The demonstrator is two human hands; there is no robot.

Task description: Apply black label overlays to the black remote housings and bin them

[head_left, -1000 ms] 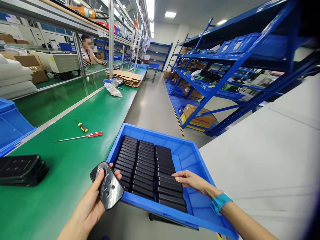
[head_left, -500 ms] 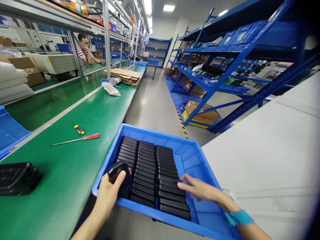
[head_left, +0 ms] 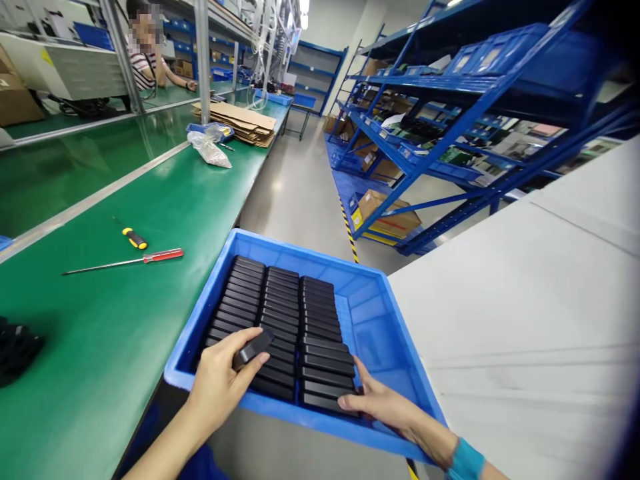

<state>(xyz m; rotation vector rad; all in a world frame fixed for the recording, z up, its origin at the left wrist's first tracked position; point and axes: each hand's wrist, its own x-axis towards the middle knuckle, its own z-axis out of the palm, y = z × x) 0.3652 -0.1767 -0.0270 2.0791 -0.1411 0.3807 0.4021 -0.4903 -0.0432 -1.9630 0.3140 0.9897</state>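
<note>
A blue bin (head_left: 400,333) holds three rows of black cases (head_left: 280,300) standing on edge. Over the near left part of the bin, my left hand (head_left: 220,373) grips a single black case (head_left: 253,348) between thumb and fingers. My right hand (head_left: 380,403), with a teal band at its wrist, is at the near end of the right row. Its thumb lies on top of the cases and its fingers reach down their right side, closed around one or more of them; how many is hidden.
Two screwdrivers, one yellow-black (head_left: 135,239) and one red (head_left: 164,255), lie on the green bench (head_left: 100,313). Farther back are a plastic bag (head_left: 213,150) and cardboard sheets (head_left: 245,120). A person (head_left: 145,50) sits across the bench. Blue shelves (head_left: 440,147) stand right.
My left hand has tilted its case so a narrow edge shows. My right hand has moved down and nearer, onto the near cases of the right row. The view has shifted.
</note>
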